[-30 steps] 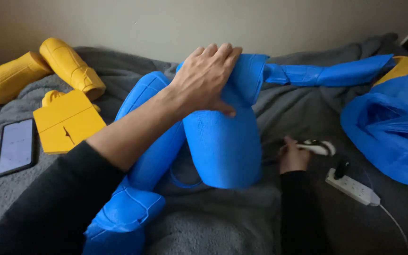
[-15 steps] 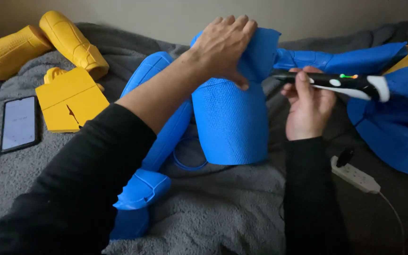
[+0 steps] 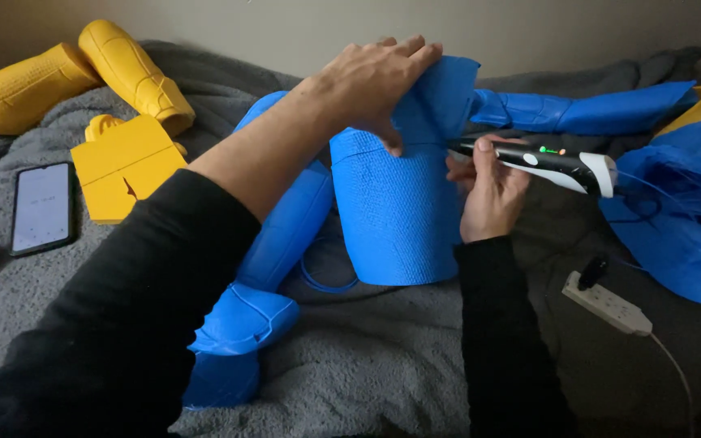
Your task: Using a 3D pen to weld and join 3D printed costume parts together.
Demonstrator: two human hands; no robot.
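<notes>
**Blue shell steadied, pen at its upper edge**

Blue curved shell stands upright on the grey blanket, between a long blue limb-shaped piece and the white power strip. My left hand lies spread and flat over its folded top, fingers extended, pressing it in place. My right hand is closed around a black-and-white pen tool, whose tip meets the shell's upper right edge. The shell looks thin, hollow and light, with a finely ribbed surface; I judge it stiff but likely brittle along its edges, so a broad palm on top suits it better than a pinch at the rim. Yellow pieces and a phone lie well apart to the left.
</notes>
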